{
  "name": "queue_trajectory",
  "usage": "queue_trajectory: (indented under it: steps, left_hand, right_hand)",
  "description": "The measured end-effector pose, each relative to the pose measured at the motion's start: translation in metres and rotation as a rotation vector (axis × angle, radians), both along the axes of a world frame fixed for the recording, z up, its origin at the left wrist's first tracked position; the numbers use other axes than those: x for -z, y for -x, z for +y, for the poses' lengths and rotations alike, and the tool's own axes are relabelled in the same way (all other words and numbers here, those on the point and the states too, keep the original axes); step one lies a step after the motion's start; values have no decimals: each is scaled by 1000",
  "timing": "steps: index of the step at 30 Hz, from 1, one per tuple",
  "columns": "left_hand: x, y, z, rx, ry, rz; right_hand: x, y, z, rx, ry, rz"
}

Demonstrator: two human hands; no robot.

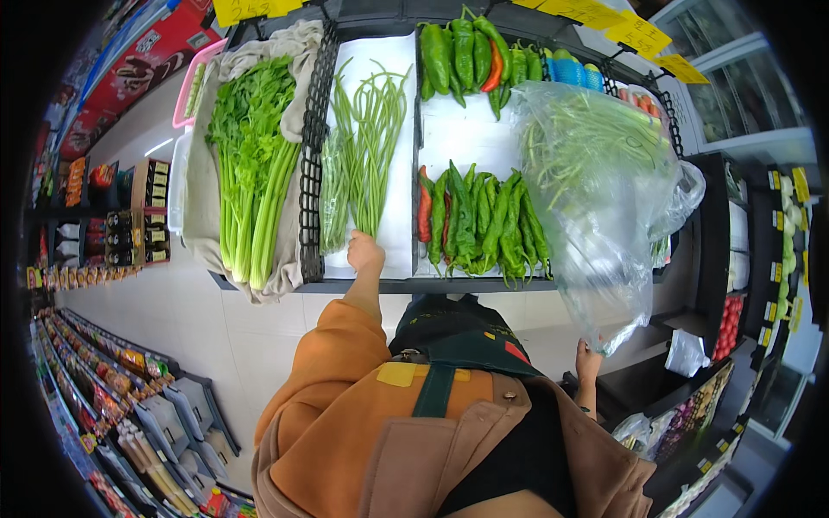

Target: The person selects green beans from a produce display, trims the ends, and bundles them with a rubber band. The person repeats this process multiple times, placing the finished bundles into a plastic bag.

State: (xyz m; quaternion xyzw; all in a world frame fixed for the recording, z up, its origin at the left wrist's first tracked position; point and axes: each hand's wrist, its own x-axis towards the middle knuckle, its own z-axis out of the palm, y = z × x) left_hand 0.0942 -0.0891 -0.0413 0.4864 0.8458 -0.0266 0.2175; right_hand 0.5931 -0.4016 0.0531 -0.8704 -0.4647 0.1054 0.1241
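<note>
My left hand (366, 251) grips the lower ends of a bundle of yardlong beans (375, 149), which lies on a white liner (399, 213) in the display stand. Close beside the bundle lies a clear-wrapped pack of green vegetables (334, 201). Down at the right, my right hand (588, 358) holds the gathered end of a large clear plastic bag (596, 246). Long thin green vegetables (576, 139) show through its upper part, blurred by the film. The bag rests across the right of the stand and hangs over its front edge.
Celery (256, 175) lies on a cloth (201, 188) left of a black mesh divider (312, 149). Large green peppers (463, 52) sit at the back, wrinkled long peppers (486, 220) in front. Yellow price signs (638, 32) stand along the back. Stocked shelves (110, 382) flank the left.
</note>
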Motion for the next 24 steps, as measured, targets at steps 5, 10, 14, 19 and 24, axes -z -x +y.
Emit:
queue_trajectory:
  steps: [5, 10, 14, 19, 24]
  left_hand:
    - [-11, 10, 6, 30, 31, -159]
    - [-122, 29, 56, -150, 133, -962]
    - [-283, 15, 60, 13, -199, -1016]
    - [-449, -3, -48, 407, -535, -643]
    - [-550, -47, -212, 679, -651, -102]
  right_hand:
    - [12, -7, -22, 42, 86, 88]
    - [-19, 24, -4, 42, 44, 304]
    - [-8, 18, 2, -48, 83, 419]
    - [1, 3, 4, -207, 40, 516]
    - [-34, -13, 14, -588, 113, 757]
